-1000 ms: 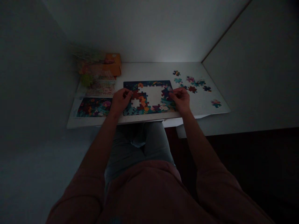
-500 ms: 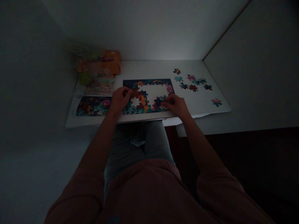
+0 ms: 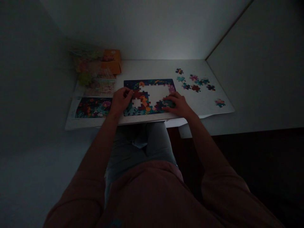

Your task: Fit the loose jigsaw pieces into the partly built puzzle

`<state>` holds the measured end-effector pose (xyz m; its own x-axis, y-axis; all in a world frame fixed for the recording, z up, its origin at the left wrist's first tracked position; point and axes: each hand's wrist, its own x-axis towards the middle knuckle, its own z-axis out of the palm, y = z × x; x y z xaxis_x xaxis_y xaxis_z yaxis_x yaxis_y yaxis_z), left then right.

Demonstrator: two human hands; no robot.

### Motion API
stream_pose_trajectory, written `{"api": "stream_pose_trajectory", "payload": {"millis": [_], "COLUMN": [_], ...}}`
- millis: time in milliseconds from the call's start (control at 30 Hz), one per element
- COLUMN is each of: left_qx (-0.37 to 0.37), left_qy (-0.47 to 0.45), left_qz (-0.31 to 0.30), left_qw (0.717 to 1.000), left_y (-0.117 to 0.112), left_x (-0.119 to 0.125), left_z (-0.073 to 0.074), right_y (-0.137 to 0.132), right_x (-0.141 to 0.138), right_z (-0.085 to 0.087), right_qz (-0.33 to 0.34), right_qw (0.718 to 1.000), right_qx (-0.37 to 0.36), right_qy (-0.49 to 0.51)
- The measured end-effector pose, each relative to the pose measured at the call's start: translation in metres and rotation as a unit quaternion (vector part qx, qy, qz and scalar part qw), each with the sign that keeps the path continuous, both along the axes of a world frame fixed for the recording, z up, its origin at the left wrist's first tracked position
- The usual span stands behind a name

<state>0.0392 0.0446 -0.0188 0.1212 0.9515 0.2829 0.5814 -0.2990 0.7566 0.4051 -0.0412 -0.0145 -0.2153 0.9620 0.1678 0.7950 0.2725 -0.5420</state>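
Jigsaw puzzle lies under my right hand, loosely spread; whether my curled left hand grips anything, I can't tell.

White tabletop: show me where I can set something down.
Free: behind the puzzle, between the orange box and loose pieces; also between the right hand and the lone far-right piece. Crowded: left end, with picture sheet, clear bag and that box.

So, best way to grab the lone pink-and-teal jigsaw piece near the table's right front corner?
Likely from above, pinching two opposite edges: the pink-and-teal jigsaw piece lies flat on the white table, apart from the other loose pieces, its outline free.
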Motion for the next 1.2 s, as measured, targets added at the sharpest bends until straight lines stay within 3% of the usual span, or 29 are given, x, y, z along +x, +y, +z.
{"api": "stream_pose_trajectory", "payload": {"millis": [200,533,933,1200], "left_qx": [-0.001,-0.015,-0.020,-0.018], "left_qy": [-0.006,-0.002,-0.002,0.000], "left_qz": [-0.005,0.001,0.010,0.003], "left_qw": [1.000,1.000,1.000,1.000], "left_y": [0.002,-0.001,-0.005,-0.005], "left_x": [-0.001,0.000,0.003,0.003], "left_z": [-0.002,0.002,0.009,0.009], "right_y": [0.009,0.013,0.022,0.022], "right_x": [0.000,-0.006,-0.036,-0.033], "right_z": [0.003,0.003,0.008,0.006], "right_qz": [0.028,0.014,0.032,0.031], "right_qw": [0.999,0.999,0.999,0.999], "right_qx": [0.014,0.035,0.017,0.036], "right_qy": [-0.006,-0.017,-0.031,-0.020]}}
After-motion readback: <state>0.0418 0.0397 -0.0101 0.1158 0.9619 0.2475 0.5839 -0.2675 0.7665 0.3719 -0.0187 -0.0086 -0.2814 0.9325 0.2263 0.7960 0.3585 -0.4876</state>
